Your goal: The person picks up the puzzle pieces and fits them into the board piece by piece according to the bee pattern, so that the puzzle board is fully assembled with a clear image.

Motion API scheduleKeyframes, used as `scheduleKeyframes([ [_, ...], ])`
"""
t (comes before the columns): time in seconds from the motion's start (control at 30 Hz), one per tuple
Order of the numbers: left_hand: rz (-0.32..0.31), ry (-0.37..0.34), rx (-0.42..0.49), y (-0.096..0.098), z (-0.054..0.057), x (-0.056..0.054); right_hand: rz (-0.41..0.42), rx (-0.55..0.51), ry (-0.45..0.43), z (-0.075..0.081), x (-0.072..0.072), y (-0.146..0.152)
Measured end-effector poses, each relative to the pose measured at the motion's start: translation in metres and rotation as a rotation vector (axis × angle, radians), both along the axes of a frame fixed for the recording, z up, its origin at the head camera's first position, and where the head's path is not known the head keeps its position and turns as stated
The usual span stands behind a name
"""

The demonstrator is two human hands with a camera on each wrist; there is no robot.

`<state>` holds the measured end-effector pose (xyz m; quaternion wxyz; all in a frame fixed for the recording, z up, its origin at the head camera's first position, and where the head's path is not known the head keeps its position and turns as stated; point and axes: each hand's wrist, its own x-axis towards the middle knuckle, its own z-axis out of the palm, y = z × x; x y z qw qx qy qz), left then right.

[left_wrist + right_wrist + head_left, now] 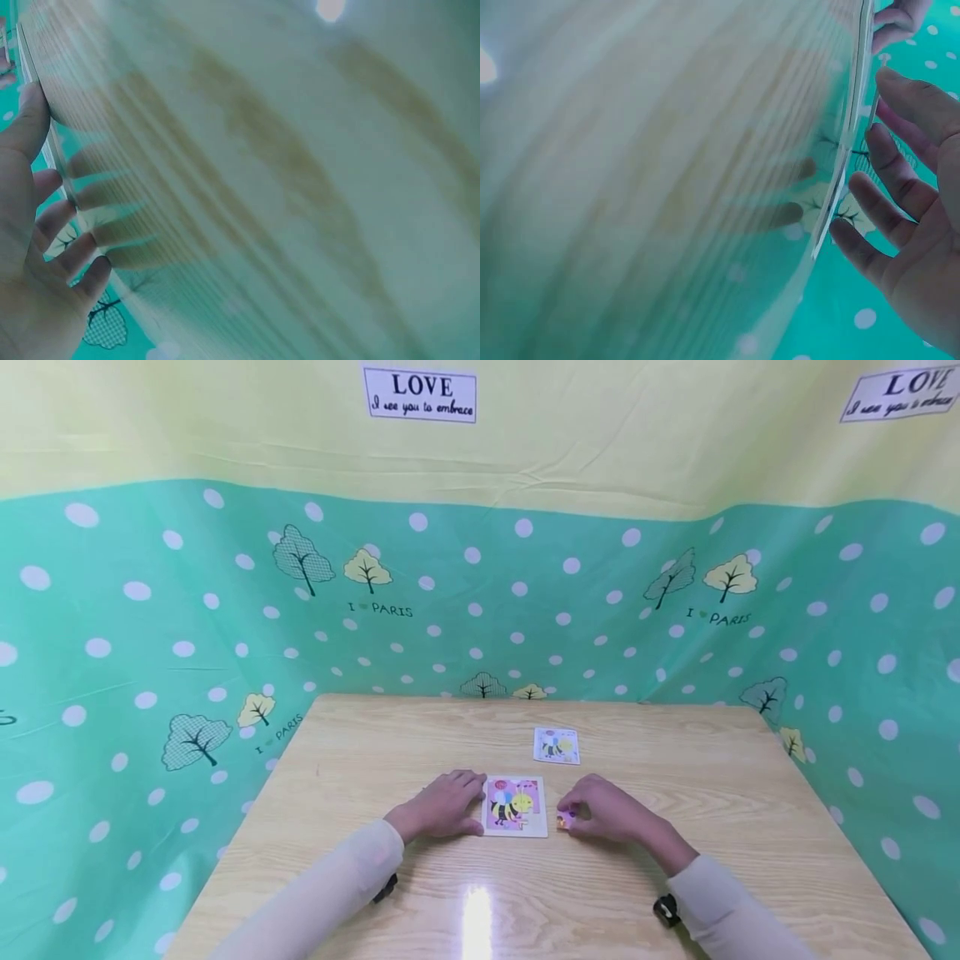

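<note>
A square jigsaw board (pixel 543 823) with a pale rim lies on the table, showing a yellow-and-black bee on pink. Part of the picture's lower right shows a bare pale patch. Along the board's left side rests my left hand (pixel 444 806), thumb by the near corner and fingers by the far one. Its fingers are spread and loosely bent in the left wrist view. Just right of the board, my right hand (pixel 609 810) pinches a small pink-and-orange jigsaw piece (pixel 562 820) between thumb and index finger. The right wrist view shows that piece (pixel 874 105) edge-on, as a thin sliver.
Behind the board lies a smaller card (pixel 557 758) with the same bee picture. The wooden table (pixel 390 735) ends at a green, white-dotted cloth (pixel 517 610) behind and at both sides. Dark wrist straps sit beneath both sleeves.
</note>
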<state>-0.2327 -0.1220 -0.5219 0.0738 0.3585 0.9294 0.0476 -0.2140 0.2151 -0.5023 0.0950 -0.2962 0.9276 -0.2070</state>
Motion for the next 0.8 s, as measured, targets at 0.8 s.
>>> scheduleKeyframes([
  [0.8,-0.005,0.007,0.009,-0.002,-0.002,-0.001,0.098,0.104,0.020,-0.001,-0.014,-0.058],
])
